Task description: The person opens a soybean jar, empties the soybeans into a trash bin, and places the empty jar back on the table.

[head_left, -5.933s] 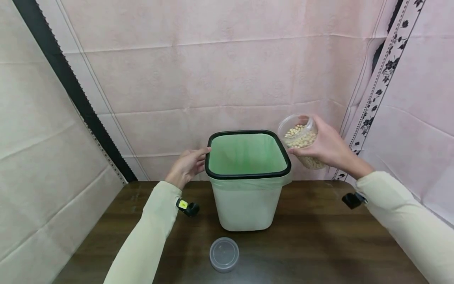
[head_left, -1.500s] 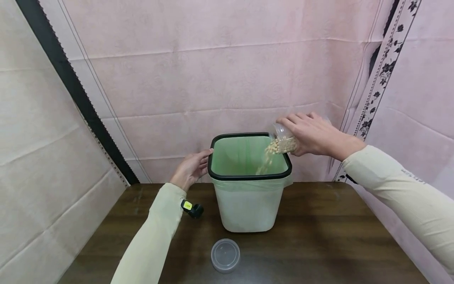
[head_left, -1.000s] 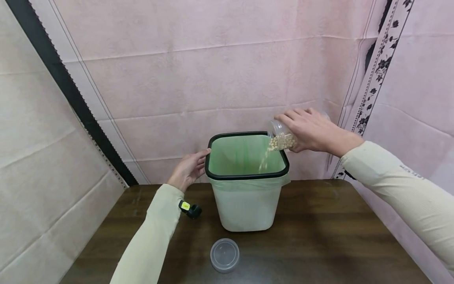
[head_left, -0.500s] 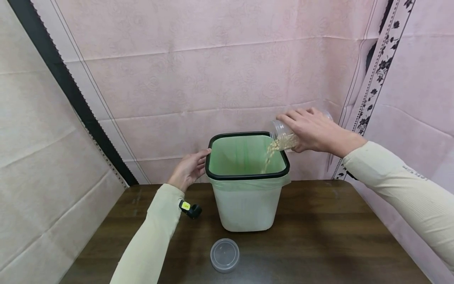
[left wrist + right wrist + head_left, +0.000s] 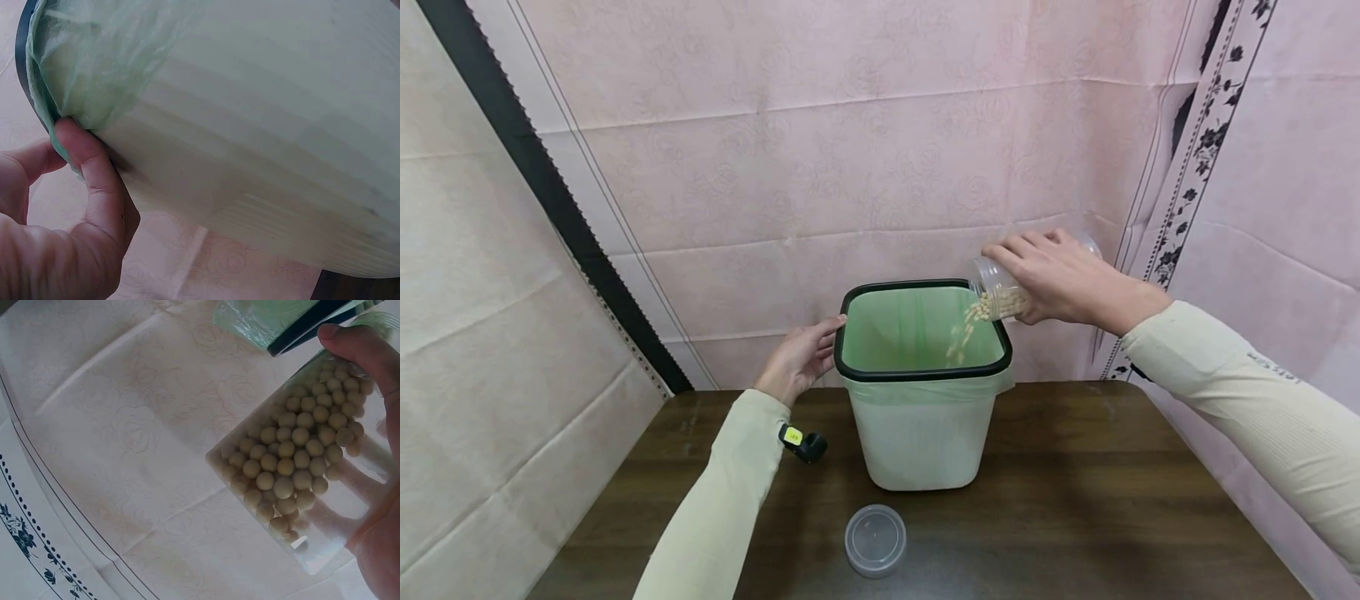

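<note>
A white trash can (image 5: 925, 437) with a black rim ring (image 5: 925, 374) and a green liner (image 5: 887, 325) stands on the table. My left hand (image 5: 800, 358) pinches its left rim; the left wrist view shows thumb and finger at the liner's folded edge. From the right, my right hand (image 5: 1067, 279) grips a clear plastic jar (image 5: 992, 279), tipped sideways with its mouth over the can's right rim. Soybeans (image 5: 958, 337) fall from it into the lined can. In the right wrist view, many soybeans (image 5: 294, 447) are still inside the jar. The can's bottom is hidden.
A round translucent lid (image 5: 876, 542) lies on the dark wooden table (image 5: 1075, 517) in front of the can. Pale pink cloth (image 5: 850, 167) hangs behind and at both sides. A small black camera (image 5: 805, 446) sits on my left wrist.
Earlier, the jar was nearly upright beside the can. Since then my right hand has turned it over the rim, and soybeans keep pouring. My left hand stays at the rim.
</note>
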Tool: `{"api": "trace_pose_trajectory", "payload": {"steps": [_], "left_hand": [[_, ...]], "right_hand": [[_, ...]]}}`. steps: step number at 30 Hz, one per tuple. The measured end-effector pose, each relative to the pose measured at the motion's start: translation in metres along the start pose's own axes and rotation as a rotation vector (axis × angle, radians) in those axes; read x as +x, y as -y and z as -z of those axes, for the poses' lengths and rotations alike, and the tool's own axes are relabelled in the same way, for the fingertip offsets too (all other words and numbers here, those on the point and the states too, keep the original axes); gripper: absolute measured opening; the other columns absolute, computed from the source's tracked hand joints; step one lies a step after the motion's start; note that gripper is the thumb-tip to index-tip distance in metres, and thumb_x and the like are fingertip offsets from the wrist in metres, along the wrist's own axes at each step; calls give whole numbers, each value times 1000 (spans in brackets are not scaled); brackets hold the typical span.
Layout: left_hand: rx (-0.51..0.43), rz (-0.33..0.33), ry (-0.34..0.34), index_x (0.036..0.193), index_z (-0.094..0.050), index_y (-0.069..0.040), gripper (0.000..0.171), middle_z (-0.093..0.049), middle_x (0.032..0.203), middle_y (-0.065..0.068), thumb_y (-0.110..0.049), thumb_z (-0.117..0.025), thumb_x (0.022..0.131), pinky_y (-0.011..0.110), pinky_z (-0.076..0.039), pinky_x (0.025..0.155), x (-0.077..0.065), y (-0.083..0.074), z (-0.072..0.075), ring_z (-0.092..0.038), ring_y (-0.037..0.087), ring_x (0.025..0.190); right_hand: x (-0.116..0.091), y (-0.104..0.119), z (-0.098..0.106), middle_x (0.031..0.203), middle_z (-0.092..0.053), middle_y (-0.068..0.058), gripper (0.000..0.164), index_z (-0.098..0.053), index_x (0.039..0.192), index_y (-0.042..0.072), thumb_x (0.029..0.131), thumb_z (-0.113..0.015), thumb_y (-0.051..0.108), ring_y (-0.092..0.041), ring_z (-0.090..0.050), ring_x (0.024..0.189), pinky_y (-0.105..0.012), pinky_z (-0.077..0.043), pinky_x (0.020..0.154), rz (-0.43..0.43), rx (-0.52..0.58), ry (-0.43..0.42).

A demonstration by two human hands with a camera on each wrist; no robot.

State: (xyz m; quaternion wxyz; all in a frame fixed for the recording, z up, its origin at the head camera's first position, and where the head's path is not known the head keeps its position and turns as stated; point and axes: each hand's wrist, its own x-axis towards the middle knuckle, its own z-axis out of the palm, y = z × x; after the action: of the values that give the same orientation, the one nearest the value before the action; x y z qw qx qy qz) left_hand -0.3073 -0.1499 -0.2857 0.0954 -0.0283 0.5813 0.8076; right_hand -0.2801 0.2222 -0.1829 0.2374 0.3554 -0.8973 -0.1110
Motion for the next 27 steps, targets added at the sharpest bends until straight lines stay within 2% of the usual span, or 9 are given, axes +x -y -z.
{"api": "trace_pose_trajectory", "payload": {"steps": [13, 27], "left_hand": [[8, -1, -1, 109, -69, -6, 14, -73, 91, 0, -18, -72, 103, 21, -62, 73, 1, 1, 1, -71, 8, 78], [-4, 9, 4, 110, -69, -6, 14, -73, 89, 0, -18, -71, 103, 22, -62, 72, 2, 2, 2, -70, 8, 78]], "right_hand": [[0, 0, -4, 135, -61, -21, 103, -48, 149, 0, 66, -100, 31, -44, -59, 122, -67, -50, 97, 14, -17, -19], [2, 1, -8, 135, -61, -22, 103, -48, 149, 1, 64, -100, 28, -45, -59, 122, -69, -50, 96, 14, -27, -25]]}}
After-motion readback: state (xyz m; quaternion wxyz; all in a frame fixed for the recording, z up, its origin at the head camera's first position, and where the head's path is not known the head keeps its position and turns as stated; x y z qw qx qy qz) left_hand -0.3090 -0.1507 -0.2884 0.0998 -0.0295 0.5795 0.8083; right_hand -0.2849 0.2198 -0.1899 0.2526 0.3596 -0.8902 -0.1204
